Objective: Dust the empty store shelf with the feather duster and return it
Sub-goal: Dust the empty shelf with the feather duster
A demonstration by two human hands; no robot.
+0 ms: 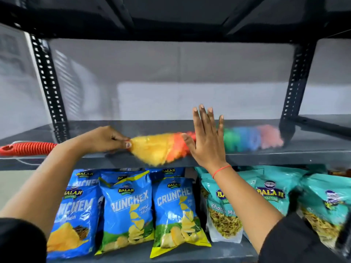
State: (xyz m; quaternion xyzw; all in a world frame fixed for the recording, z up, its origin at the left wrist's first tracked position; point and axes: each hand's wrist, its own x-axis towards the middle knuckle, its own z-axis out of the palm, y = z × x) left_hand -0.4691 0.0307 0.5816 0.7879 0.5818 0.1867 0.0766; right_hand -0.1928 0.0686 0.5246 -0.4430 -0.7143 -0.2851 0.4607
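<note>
A rainbow feather duster (152, 149) lies lengthwise on the grey metal shelf (266, 156), its red ribbed handle sticking out to the left and its green, blue and pink end blurred at the right. My left hand (106, 139) pinches the duster where the handle meets the yellow fluff. In front of the orange and green part, my right hand (207, 137) is raised with straight fingers spread, palm toward the duster, holding nothing. Whether it touches the fluff I cannot tell.
Black perforated uprights stand at the shelf's left (49, 88) and right (296, 84), with another dark shelf overhead. On the shelf below stand blue chip bags (129, 209) at left and teal snack bags (269, 196) at right. A white wall lies behind.
</note>
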